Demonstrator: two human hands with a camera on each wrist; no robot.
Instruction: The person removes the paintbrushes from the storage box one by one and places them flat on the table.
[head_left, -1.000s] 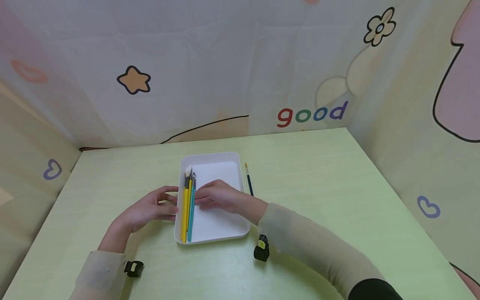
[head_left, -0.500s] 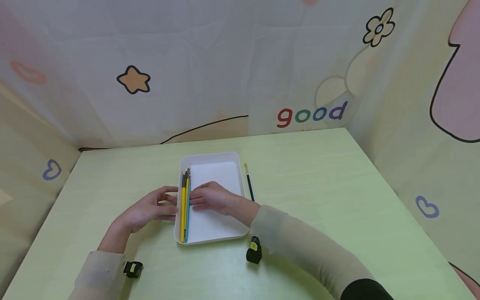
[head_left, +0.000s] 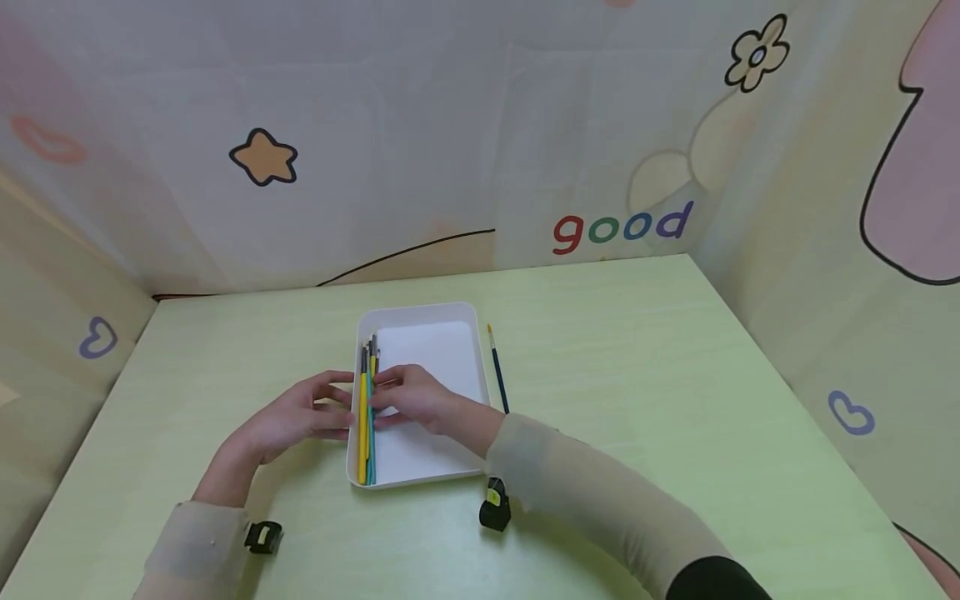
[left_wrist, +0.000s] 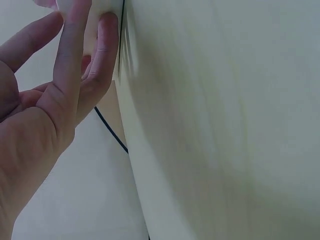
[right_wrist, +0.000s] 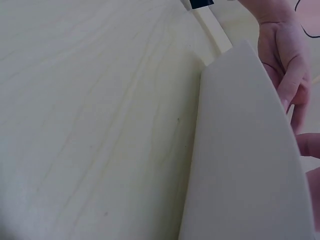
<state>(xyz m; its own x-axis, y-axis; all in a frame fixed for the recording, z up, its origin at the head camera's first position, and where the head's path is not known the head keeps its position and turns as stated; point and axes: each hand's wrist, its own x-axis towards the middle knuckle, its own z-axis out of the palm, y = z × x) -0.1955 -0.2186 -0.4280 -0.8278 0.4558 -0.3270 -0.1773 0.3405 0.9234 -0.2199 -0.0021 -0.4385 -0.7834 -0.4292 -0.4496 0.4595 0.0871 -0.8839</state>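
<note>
A white tray [head_left: 431, 342] holds several slim paintbrushes, yellow [head_left: 363, 433] and teal [head_left: 372, 462], lying lengthwise along its left wall. My right hand [head_left: 416, 398] reaches in over the right rim, its fingertips against the right side of the brushes at mid-length. Outside the left wall, my left hand [head_left: 300, 412] touches the tray with extended, spread fingers. Those fingers meet the tray edge at the top of the left wrist view, where my left hand [left_wrist: 65, 95] shows large. In the right wrist view the tray's outer wall [right_wrist: 245, 160] hides most of my right fingers [right_wrist: 310, 145].
A dark-handled paintbrush [head_left: 498, 371] lies on the pale green table [head_left: 637, 400] just right of the tray, its lower end by my right sleeve. Fabric walls [head_left: 420, 125] with printed drawings stand behind and at both sides.
My right hand has slid left inside the tray, and the brushes have shifted left with it, closer together against the wall. My left hand stays in place.
</note>
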